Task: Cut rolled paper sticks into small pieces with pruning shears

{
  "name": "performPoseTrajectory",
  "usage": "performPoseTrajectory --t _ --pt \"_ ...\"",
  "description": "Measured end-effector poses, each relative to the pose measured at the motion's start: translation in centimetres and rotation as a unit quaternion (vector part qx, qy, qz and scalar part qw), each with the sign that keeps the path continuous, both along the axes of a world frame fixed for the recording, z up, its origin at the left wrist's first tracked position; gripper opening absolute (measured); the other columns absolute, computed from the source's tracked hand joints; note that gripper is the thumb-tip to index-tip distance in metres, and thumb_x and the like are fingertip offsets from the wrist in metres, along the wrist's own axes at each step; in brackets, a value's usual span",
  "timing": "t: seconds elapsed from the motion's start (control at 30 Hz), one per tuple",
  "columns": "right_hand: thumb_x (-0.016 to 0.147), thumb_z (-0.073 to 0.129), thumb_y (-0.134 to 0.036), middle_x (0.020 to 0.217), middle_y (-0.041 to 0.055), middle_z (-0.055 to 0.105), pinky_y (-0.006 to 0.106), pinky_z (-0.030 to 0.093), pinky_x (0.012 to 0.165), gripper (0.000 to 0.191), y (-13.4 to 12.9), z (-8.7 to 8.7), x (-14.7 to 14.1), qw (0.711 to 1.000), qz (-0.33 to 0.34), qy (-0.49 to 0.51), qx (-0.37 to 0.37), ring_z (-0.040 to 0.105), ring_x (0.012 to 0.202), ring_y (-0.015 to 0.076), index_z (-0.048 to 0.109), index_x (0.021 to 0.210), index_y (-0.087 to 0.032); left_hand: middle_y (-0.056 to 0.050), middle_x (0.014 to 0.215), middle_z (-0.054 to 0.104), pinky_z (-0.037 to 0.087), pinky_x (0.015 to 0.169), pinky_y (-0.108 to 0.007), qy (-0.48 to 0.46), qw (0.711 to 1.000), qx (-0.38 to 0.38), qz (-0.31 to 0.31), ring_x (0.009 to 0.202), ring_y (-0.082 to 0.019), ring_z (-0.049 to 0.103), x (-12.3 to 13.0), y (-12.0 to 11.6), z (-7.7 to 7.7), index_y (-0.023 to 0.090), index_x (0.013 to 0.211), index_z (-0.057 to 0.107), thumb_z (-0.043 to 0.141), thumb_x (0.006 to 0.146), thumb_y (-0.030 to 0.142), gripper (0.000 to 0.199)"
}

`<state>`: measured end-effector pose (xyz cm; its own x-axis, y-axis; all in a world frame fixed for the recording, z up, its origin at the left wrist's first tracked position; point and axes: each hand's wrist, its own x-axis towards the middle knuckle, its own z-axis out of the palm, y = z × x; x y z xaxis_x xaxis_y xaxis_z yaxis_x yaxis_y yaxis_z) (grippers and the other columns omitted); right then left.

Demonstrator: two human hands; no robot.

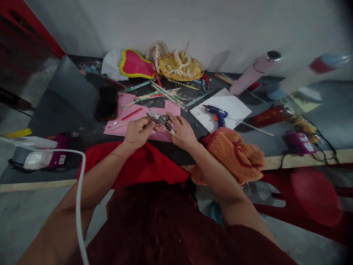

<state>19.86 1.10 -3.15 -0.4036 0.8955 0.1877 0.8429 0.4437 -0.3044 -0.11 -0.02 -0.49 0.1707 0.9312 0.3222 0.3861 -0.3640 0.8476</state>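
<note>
In the middle of the table, my right hand (182,131) is wrapped round the handles of dark pruning shears (161,118), whose curved blades point up and left. Close beside the blades, my left hand (139,131) has its fingers pinched together; what they hold is too small to make out. Both hands are over pink paper (124,127), where a red stick (131,114) lies. Just behind them is a loose pile of thin patterned sticks (157,94), some in clear wrappers.
A black phone (107,103) lies left. Behind are a yellow basket (198,71) and a pink and yellow shape (136,64). At right are a blue glue gun (219,114) on white board, a pink bottle (253,73) and an orange cloth (234,154). A white cable (79,198) crosses the left side.
</note>
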Motion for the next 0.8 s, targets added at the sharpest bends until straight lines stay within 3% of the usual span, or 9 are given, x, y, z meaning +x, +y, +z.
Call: performPoseTrajectory --t 0.3,0.53,0.8 --pt "0.089 0.044 -0.032 0.122 0.0126 0.056 0.042 0.046 0.091 0.056 -0.08 0.49 0.36 0.999 0.029 0.027 -0.015 0.053 0.108 0.0281 0.034 0.142 -0.020 -0.003 0.070 0.072 0.048 0.056 -0.022 0.007 1.000 0.003 0.017 0.060 -0.012 0.064 0.13 -0.13 -0.22 0.016 0.073 0.068 0.055 0.086 0.028 0.022" --pt "0.086 0.046 -0.031 0.126 0.0136 0.053 0.047 0.045 0.090 0.061 0.12 0.18 0.34 1.000 0.014 0.022 -0.007 0.049 0.111 0.0312 0.030 0.144 -0.022 -0.003 0.080 0.075 0.050 0.066 -0.024 0.028 0.999 0.013 0.009 0.073 -0.015 0.068 -0.14 0.13 -0.90 0.017 0.080 0.070 0.050 0.089 0.027 0.024" --pt "0.085 0.046 -0.030 0.131 0.0147 0.048 0.049 0.043 0.091 0.070 0.27 -0.04 0.56 1.000 0.023 0.011 0.002 0.045 0.116 0.0326 0.020 0.149 -0.022 -0.003 0.077 0.074 0.049 0.063 -0.022 0.036 0.999 0.010 -0.017 0.070 -0.014 0.067 -0.28 0.07 -0.43 0.017 0.075 0.071 0.048 0.089 0.026 0.029"
